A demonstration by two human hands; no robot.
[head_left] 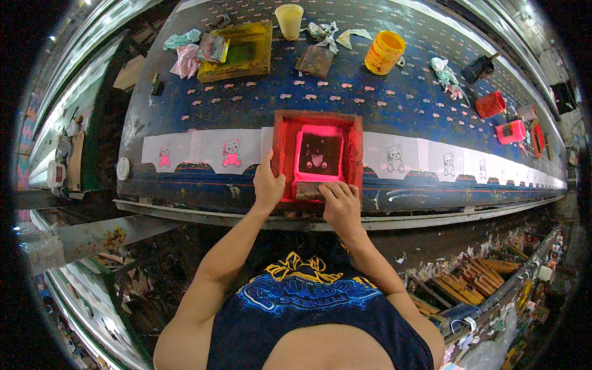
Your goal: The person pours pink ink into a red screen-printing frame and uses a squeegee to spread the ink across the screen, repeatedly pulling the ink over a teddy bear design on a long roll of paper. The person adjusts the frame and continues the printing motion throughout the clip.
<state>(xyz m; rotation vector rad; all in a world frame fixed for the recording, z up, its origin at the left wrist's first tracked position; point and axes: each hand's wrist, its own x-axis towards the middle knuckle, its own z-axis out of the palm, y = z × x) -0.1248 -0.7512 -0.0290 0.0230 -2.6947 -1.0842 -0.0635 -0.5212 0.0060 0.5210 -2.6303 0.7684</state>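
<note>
A red-stained square screen frame (349,129) lies over a strip of white printed fabric or paper pieces (203,147) on the dark blue table edge. Inside it, a dark mesh panel (320,148) bordered in bright pink shows a small bear design with a heart. My left hand (268,185) grips the frame's left side, fingers along its outer edge. My right hand (340,206) is closed on a flat squeegee blade (308,190) lying across the near end inside the frame. Bear prints with pink show left of the frame; those to the right look mostly outlined in gray.
Along the back are a yellow-stained screen frame (250,52), pale cup (288,18), yellow pot (385,52), crumpled rags (185,61) and a metal plate (314,61). Red and pink containers (490,103) stand at right. A metal rail (444,216) runs along the front; wood pieces (468,283) lie below.
</note>
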